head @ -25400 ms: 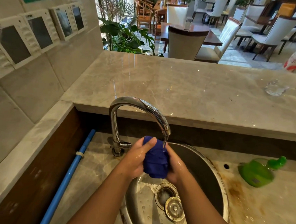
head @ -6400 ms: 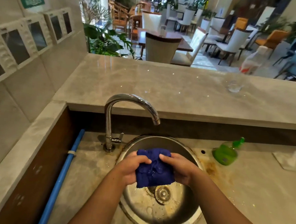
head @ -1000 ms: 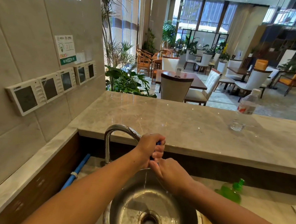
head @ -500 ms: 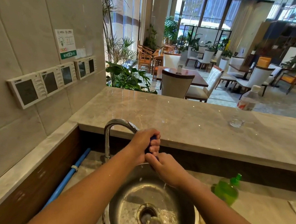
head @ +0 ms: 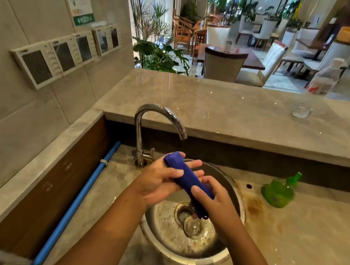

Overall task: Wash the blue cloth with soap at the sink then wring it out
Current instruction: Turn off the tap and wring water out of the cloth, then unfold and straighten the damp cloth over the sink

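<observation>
The blue cloth [head: 184, 177] is rolled into a tight sausage and lies slantwise over the round steel sink [head: 235, 201]. My left hand [head: 158, 181] cradles its upper end, thumb across the roll and fingers stretched out beneath it. My right hand [head: 213, 198] grips its lower end, which points down at the drain [head: 185, 214]. A green soap bottle [head: 278, 191] lies on its side on the counter to the right of the sink. No water runs from the chrome tap [head: 147, 130] behind the sink.
A raised stone ledge [head: 222, 106] runs behind the sink, with a clear glass [head: 301, 111] and a plastic water bottle [head: 323, 79] at its right. A blue pipe [head: 84, 192] lies along the left wall. Control panels [head: 66, 54] hang on the tiled wall. The counter [head: 298, 238] is wet and stained.
Both hands came down from a fist-over-fist grip in front of the spout to above the basin. The cloth, nearly hidden before, now shows as a long roll. My view tilted down.
</observation>
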The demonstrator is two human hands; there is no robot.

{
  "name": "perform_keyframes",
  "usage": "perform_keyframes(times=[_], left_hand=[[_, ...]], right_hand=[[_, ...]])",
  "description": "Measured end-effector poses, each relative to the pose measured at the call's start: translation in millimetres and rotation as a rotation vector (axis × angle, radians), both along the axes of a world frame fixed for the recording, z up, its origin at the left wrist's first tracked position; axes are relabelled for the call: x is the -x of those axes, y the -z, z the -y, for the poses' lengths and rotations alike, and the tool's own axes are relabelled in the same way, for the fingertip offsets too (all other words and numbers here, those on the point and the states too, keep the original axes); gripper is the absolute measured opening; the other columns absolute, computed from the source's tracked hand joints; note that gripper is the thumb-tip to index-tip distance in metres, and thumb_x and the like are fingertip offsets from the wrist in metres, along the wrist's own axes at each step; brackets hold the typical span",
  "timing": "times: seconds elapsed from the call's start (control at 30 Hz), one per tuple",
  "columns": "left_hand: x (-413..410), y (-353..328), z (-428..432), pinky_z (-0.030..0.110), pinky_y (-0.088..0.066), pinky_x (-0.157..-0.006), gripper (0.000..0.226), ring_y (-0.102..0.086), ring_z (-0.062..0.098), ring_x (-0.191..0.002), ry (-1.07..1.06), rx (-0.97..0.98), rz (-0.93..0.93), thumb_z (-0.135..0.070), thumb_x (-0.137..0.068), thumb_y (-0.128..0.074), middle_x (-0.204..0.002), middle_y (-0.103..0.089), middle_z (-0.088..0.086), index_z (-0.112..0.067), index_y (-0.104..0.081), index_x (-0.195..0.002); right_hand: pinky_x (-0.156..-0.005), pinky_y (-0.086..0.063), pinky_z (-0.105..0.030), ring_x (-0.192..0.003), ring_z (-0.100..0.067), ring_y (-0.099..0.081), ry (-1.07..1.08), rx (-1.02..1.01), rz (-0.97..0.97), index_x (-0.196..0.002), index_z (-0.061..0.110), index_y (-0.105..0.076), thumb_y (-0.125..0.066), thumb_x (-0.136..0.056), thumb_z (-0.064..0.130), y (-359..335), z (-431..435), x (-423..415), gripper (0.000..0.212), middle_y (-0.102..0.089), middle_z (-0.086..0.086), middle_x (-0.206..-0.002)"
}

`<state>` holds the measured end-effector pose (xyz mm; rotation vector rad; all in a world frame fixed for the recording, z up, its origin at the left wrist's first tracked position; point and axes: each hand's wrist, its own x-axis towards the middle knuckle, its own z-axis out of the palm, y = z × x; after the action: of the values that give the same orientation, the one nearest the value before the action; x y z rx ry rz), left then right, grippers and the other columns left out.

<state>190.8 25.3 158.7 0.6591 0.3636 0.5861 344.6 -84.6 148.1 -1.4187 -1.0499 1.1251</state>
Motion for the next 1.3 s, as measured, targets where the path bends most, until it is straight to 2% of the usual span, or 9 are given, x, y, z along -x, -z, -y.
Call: perform_keyframes(times=[0.1,0.3,0.5,0.63,0.73,0.9,1.13,1.23,1.3], left_hand=[[12,10,6,0.059,-0.040,-0.112,0.074,-0.051,0.049,-0.132,0.054,-0.070,-0.044,0.013,-0.082,-0.055,-0.142,-0.052,0.034,-0.008,-0.033,-0.149],[31,33,23,0.045,-0.050,-0.105,0.081,-0.051,0.042,-0.135,0.077,-0.023,-0.013,0.006,-0.082,-0.066,-0.145,-0.050,0.032,-0.005,-0.029,-0.153],[38,43,38,0.050,-0.048,-0.107,0.063,-0.052,0.042,-0.135,0.012,0.051,-0.009,0.018,-0.088,-0.041,-0.145,-0.051,0.030,-0.003,-0.040,-0.147],[29,41,48,0.052,-0.055,-0.096,0.038,-0.062,0.042,-0.121,-0.113,0.154,-0.207,0.008,-0.095,-0.043,-0.131,-0.064,0.028,0.002,-0.055,-0.131],[24,42,54,0.040,-0.061,-0.084,0.028,-0.069,0.032,-0.103,-0.226,0.144,-0.350,0.002,-0.095,-0.056,-0.117,-0.069,0.025,0.004,-0.061,-0.123],[27,44,57,0.033,-0.060,-0.073,0.018,-0.073,0.020,-0.082,-0.335,-0.053,-0.563,-0.002,-0.091,-0.068,-0.090,-0.075,0.009,-0.006,-0.066,-0.108],[51,48,54,0.033,-0.061,-0.083,0.020,-0.073,0.023,-0.094,-0.253,0.051,-0.376,0.002,-0.092,-0.061,-0.103,-0.075,0.014,-0.003,-0.066,-0.111],[59,49,53,0.034,-0.060,-0.085,0.025,-0.072,0.025,-0.098,-0.264,0.066,-0.411,0.003,-0.092,-0.061,-0.109,-0.073,0.017,-0.001,-0.064,-0.116],[64,49,53,0.036,-0.060,-0.086,0.025,-0.072,0.027,-0.098,-0.267,0.100,-0.392,0.004,-0.092,-0.060,-0.109,-0.073,0.018,0.001,-0.064,-0.117]], right_hand=[[-0.052,-0.051,-0.028,-0.064,-0.015,-0.061,0.034,0.077,-0.201,-0.107,0.014,-0.069,-0.068,-0.089,0.037,14,8,9,0.029,-0.066,-0.006,-0.082],[-0.055,-0.052,-0.026,-0.062,-0.015,-0.063,0.019,0.214,-0.216,-0.103,-0.001,-0.070,-0.047,-0.102,0.034,20,18,19,0.042,-0.069,-0.010,-0.076],[-0.046,-0.051,-0.028,-0.053,-0.017,-0.060,0.113,0.368,-0.668,-0.107,0.004,-0.064,-0.050,-0.101,0.035,24,26,32,0.034,-0.064,-0.013,-0.075],[-0.072,-0.055,-0.039,-0.081,-0.030,-0.070,0.116,0.365,-0.239,-0.099,0.009,-0.072,-0.049,-0.102,0.036,34,29,33,0.035,-0.076,-0.015,-0.090],[-0.067,-0.046,-0.033,-0.070,-0.019,-0.060,0.116,0.264,0.047,-0.081,0.009,-0.069,-0.048,-0.102,0.042,33,32,39,0.044,-0.067,-0.013,-0.074],[-0.060,-0.045,-0.022,-0.066,-0.007,-0.056,0.084,0.110,0.226,-0.092,0.014,-0.063,-0.063,-0.095,0.034,33,34,42,0.020,-0.064,-0.003,-0.077],[-0.064,-0.045,-0.030,-0.072,-0.019,-0.057,0.126,0.247,-0.198,-0.078,0.015,-0.070,-0.057,-0.099,0.015,32,28,39,0.024,-0.065,-0.005,-0.076],[-0.054,-0.037,-0.025,-0.058,-0.013,-0.046,0.099,0.304,-0.231,-0.077,0.018,-0.067,-0.057,-0.099,0.017,36,28,43,0.024,-0.055,-0.003,-0.067],[-0.058,-0.042,-0.027,-0.060,-0.014,-0.052,0.094,0.292,-0.195,-0.085,0.012,-0.069,-0.057,-0.099,0.022,34,28,48,0.021,-0.058,-0.007,-0.072]])
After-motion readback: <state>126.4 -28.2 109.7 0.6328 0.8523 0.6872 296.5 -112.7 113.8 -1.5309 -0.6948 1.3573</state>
